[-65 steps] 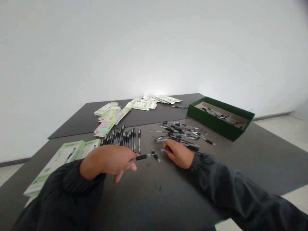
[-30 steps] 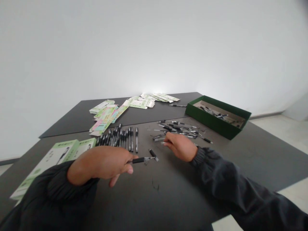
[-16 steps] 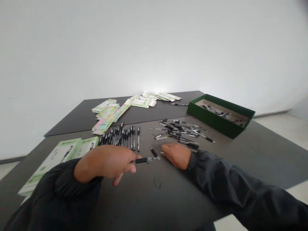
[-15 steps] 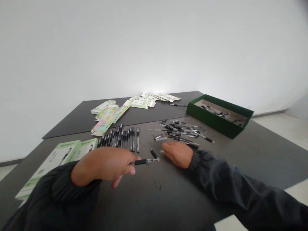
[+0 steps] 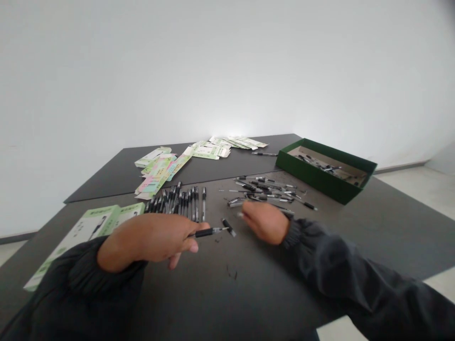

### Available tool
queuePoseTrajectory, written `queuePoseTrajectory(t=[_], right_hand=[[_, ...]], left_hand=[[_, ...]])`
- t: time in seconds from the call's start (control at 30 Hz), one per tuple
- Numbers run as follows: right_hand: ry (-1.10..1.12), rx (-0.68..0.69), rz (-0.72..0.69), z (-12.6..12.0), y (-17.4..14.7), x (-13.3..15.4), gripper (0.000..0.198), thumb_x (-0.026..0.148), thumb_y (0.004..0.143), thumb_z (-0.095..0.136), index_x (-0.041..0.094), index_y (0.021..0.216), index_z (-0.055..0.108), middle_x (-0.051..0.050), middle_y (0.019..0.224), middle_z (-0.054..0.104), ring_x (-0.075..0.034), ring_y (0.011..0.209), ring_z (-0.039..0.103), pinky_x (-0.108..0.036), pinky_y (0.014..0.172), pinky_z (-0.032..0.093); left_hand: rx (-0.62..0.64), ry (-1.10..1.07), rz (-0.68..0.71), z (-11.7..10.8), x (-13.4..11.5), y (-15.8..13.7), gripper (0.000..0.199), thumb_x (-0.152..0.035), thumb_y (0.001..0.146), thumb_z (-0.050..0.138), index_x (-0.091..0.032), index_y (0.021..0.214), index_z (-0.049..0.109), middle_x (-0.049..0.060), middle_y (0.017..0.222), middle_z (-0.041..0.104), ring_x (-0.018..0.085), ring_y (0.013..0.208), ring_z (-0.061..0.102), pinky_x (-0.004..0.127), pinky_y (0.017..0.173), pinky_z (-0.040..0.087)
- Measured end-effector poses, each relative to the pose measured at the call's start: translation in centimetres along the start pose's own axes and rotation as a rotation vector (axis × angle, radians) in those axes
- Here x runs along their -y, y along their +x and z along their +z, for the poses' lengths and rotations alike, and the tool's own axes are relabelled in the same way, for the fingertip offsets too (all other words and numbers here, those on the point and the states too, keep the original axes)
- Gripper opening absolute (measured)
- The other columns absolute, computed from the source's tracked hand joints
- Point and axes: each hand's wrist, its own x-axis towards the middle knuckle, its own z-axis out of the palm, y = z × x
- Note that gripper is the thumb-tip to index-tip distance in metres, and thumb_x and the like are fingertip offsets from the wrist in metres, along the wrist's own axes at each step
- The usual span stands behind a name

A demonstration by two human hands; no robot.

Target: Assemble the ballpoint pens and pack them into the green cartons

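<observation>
My left hand (image 5: pixel 152 239) is closed on a pen (image 5: pixel 204 232) with a black grip, its bare tip pointing right. Just beyond that tip, a small black-and-clear pen piece (image 5: pixel 228 227), like a cap, lies on the dark table. My right hand (image 5: pixel 265 221) is blurred and closed at the near side of a loose pile of pens and pen parts (image 5: pixel 265 189). Something small and pale shows at its fingertips, too smeared to name. Behind my left hand stands a row of capped black pens (image 5: pixel 183 204) laid side by side.
A green box (image 5: pixel 316 182) holding more pens and parts sits at the right. Green-and-white pen boxes (image 5: pixel 76 239) lie at the near left. Flattened cartons (image 5: pixel 159 175) are spread toward the back, near a lone pen (image 5: pixel 265 154). Small dark scraps (image 5: pixel 232 272) dot the table.
The pen in my left hand has shifted slightly up and left, its tip now bare of the clear piece seen around it. My right hand has moved slightly up and right.
</observation>
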Motion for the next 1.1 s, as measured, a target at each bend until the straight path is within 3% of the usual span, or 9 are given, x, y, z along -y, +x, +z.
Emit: queuePoseTrajectory(t=[0.13, 0.23, 0.3, 0.67, 0.87, 1.0, 1.1], right_hand=[[-0.022, 0.041, 0.002, -0.4, -0.2, 0.3, 0.02, 0.028, 0.093, 0.033, 0.017, 0.09, 0.05, -0.006, 0.081, 0.059, -0.014, 0.072, 0.051, -0.026, 0.06, 0.028], [-0.058, 0.055, -0.005, -0.4, -0.3, 0.4, 0.019, 0.029, 0.092, 0.035, 0.017, 0.09, 0.049, -0.006, 0.08, 0.059, -0.015, 0.071, 0.051, -0.026, 0.06, 0.028], [-0.083, 0.047, 0.013, -0.2, -0.3, 0.5, 0.02, 0.031, 0.092, 0.036, 0.016, 0.092, 0.049, -0.007, 0.08, 0.059, -0.015, 0.071, 0.052, -0.026, 0.06, 0.028], [-0.065, 0.215, 0.01, 1.9, -0.6, 0.5, 0.014, 0.03, 0.09, 0.039, 0.018, 0.094, 0.046, -0.006, 0.083, 0.061, -0.016, 0.072, 0.055, -0.026, 0.058, 0.029], [0.004, 0.155, 0.028, 2.3, -0.8, 0.2, 0.009, 0.024, 0.087, 0.043, 0.017, 0.093, 0.046, -0.006, 0.082, 0.061, -0.016, 0.072, 0.055, -0.026, 0.058, 0.03], [0.079, 0.121, -0.008, 1.0, -0.6, -0.1, 0.007, 0.02, 0.085, 0.046, 0.017, 0.091, 0.05, -0.005, 0.082, 0.061, -0.015, 0.073, 0.054, -0.026, 0.061, 0.033], [0.116, -0.052, 0.008, -0.7, -0.4, -0.4, 0.013, 0.021, 0.089, 0.041, 0.017, 0.095, 0.052, -0.007, 0.087, 0.06, -0.016, 0.078, 0.053, -0.027, 0.068, 0.036]], left_hand=[[-0.035, 0.097, 0.021, -0.1, 0.4, 0.1, 0.056, -0.032, 0.089, 0.036, -0.017, 0.141, 0.025, 0.007, 0.091, 0.071, 0.02, 0.08, 0.065, 0.025, 0.068, 0.046], [-0.094, 0.191, 0.063, 0.0, 0.5, 0.2, 0.055, -0.035, 0.089, 0.037, -0.018, 0.14, 0.028, 0.013, 0.116, 0.062, 0.023, 0.095, 0.061, 0.029, 0.078, 0.045], [-0.096, 0.203, 0.077, 0.1, 0.5, 0.3, 0.055, -0.037, 0.09, 0.035, -0.017, 0.141, 0.026, 0.014, 0.121, 0.058, 0.024, 0.098, 0.06, 0.03, 0.08, 0.045], [-0.059, 0.21, 0.025, -0.1, -0.5, -0.3, 0.053, -0.031, 0.088, 0.039, -0.023, 0.139, 0.031, 0.009, 0.108, 0.066, 0.023, 0.093, 0.062, 0.031, 0.077, 0.046], [0.01, 0.105, 0.05, -0.2, -0.6, -0.3, 0.058, -0.018, 0.082, 0.042, -0.017, 0.139, 0.03, 0.007, 0.093, 0.071, 0.018, 0.082, 0.064, 0.023, 0.067, 0.046], [0.02, 0.067, 0.112, 0.0, -0.1, 0.1, 0.059, -0.013, 0.079, 0.041, -0.015, 0.138, 0.031, 0.004, 0.086, 0.072, 0.016, 0.075, 0.064, 0.021, 0.064, 0.045], [0.004, 0.068, 0.096, 0.2, 0.1, 0.2, 0.055, -0.018, 0.082, 0.041, -0.015, 0.136, 0.034, 0.004, 0.082, 0.072, 0.018, 0.073, 0.065, 0.022, 0.061, 0.045]])
